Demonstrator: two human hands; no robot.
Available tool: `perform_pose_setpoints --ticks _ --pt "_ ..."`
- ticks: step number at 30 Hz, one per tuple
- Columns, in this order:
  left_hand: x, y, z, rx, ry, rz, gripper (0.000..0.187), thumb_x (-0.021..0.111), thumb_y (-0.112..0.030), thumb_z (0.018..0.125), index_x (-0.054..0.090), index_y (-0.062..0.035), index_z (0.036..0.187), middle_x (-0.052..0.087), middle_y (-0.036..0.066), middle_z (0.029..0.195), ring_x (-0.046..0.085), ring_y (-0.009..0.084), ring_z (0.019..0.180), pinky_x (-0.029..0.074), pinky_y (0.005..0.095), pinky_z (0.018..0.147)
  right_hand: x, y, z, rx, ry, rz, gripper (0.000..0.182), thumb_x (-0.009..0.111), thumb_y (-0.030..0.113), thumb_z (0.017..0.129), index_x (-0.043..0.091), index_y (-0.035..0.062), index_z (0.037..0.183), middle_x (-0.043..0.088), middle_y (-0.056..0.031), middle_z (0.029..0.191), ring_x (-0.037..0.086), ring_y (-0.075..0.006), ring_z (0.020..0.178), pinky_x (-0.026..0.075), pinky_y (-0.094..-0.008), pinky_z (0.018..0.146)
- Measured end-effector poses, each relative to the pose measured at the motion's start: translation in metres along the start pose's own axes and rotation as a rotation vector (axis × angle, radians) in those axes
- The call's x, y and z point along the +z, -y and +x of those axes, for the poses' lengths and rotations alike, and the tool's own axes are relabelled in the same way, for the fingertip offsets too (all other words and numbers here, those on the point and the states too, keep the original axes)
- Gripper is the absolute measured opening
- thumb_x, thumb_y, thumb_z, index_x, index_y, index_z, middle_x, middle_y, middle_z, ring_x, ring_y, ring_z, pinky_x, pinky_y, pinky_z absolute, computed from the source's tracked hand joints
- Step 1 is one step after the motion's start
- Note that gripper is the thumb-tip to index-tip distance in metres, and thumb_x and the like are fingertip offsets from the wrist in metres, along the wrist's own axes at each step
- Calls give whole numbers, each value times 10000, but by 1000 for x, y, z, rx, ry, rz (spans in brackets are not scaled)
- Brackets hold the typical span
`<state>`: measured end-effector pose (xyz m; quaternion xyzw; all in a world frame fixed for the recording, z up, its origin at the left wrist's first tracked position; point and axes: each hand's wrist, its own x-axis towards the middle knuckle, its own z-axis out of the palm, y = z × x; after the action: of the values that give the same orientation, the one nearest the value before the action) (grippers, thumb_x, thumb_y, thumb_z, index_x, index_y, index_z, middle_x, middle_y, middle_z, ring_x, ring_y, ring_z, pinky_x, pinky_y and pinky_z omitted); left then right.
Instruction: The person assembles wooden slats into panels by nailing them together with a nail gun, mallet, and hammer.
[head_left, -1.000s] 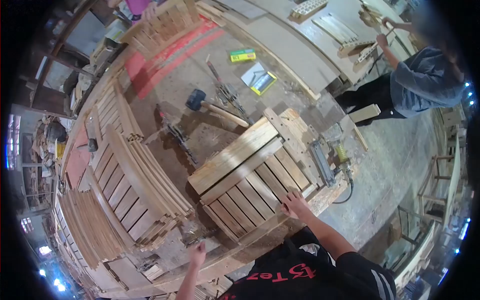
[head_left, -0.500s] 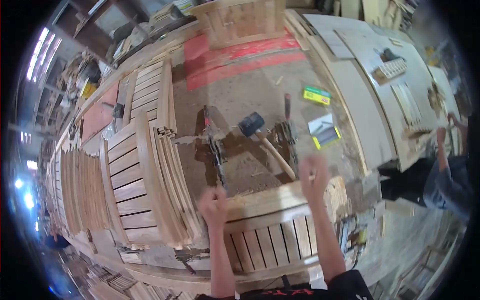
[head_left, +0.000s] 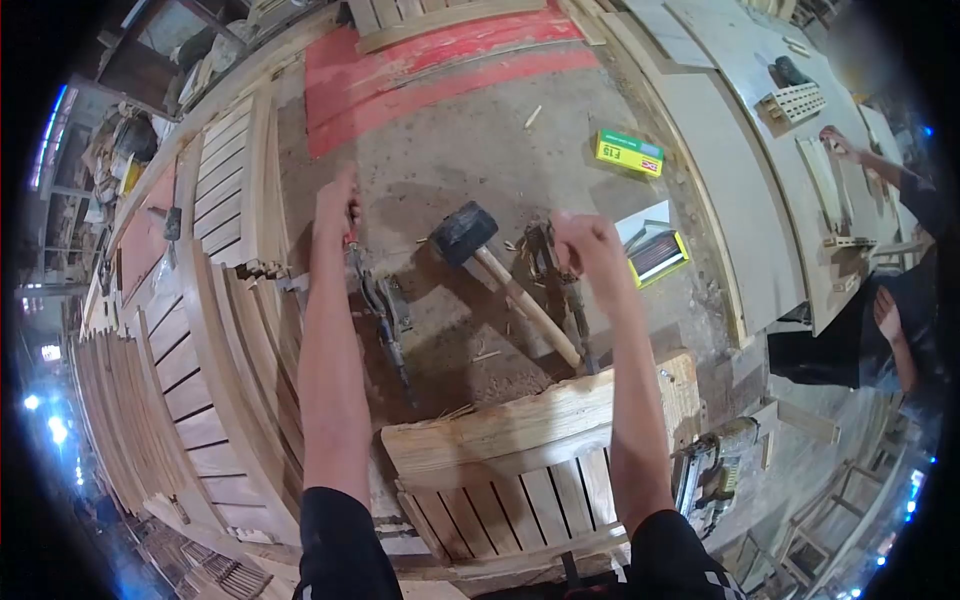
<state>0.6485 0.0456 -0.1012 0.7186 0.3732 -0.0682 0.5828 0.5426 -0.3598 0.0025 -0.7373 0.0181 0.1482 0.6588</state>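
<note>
My left hand is closed around the red handle of a bar clamp, which lies on the worktop with its metal bar pointing toward me. My right hand is closed at the upper end of a second bar clamp; its handle is hidden by the fingers. Between the two clamps rests a mallet with a black head and a wooden handle angled toward the right clamp. Close to my body is a slatted wooden panel, its thick rail facing the clamps.
Stacked slatted panels stand along the left. A green and yellow box and an opened box lie right of my right hand. Red sheeting covers the far side. Another person's hand is over boards at right.
Both hands have moved forward from the panel's rail to the clamps, the left one also leftward. Each has closed at a clamp's handle end. The view has shifted with the head.
</note>
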Motion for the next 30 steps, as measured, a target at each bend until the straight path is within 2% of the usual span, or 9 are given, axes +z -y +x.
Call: perform_pose_setpoints --ticks 2,6,8,14,16,19,23,26,30 --pt "-50 -18 -50 -35 586 -602 645 416 -697 914 516 -128 628 399 -2 465 353 123 361 336 311 392 -2 13 11 136 161 -223 644 380 501 1020 456 71 547 387 21 505 368 -95 490 277 -268 484" --pt "-33 85 -221 898 167 -197 581 370 -527 988 359 -126 568 415 37 529 405 171 518 385 342 572 14 14 -1 0 -79 -138 646 352 476 1030 448 66 540 385 10 502 364 -100 501 278 -280 495" --pt "-5 80 -244 840 -20 -598 509 417 -437 970 354 -123 575 420 42 607 418 190 634 382 352 669 20 1 -8 -68 -209 -85 649 364 466 1021 438 49 530 390 2 501 394 -99 530 304 -280 513" --pt "-2 115 -251 1034 -70 -462 414 379 -313 969 378 -101 614 381 40 671 427 218 745 388 497 901 25 -63 -20 -638 -235 57 425 416 150 965 390 49 554 409 -57 539 385 -189 511 390 -368 566" --pt "-11 181 -275 762 -371 -456 393 364 -338 942 396 -127 612 368 26 624 426 219 717 384 489 868 26 -90 -35 -729 -240 18 352 469 49 898 385 40 557 431 -82 551 401 -220 512 433 -427 595" --pt "15 188 -258 933 -419 -547 378 340 -348 925 392 -142 612 375 17 620 425 213 709 387 459 864 28 -103 -36 -864 -370 -266 284 525 36 854 413 26 593 470 -90 600 457 -234 552 468 -380 625" --pt "2 141 -284 865 -199 -220 290 407 -234 954 496 -55 743 521 56 834 510 239 875 381 405 968 2 -91 -66 -361 -168 -72 154 535 123 934 594 -11 885 589 -80 857 557 -207 746 466 -319 697" --pt "3 87 -367 800 -304 114 200 496 -164 913 560 -11 802 589 88 878 547 257 900 413 388 885 -28 -3 -153 -332 -480 -500 254 669 94 813 607 -1 1041 628 -124 1012 609 -267 902 483 -354 823" --pt "-60 138 -507 657 -192 242 139 593 -118 860 581 8 803 603 127 834 583 282 866 450 398 763 -158 -49 -317 83 -929 -664 442 695 87 733 575 5 1151 606 -194 1075 590 -348 983 471 -414 890"
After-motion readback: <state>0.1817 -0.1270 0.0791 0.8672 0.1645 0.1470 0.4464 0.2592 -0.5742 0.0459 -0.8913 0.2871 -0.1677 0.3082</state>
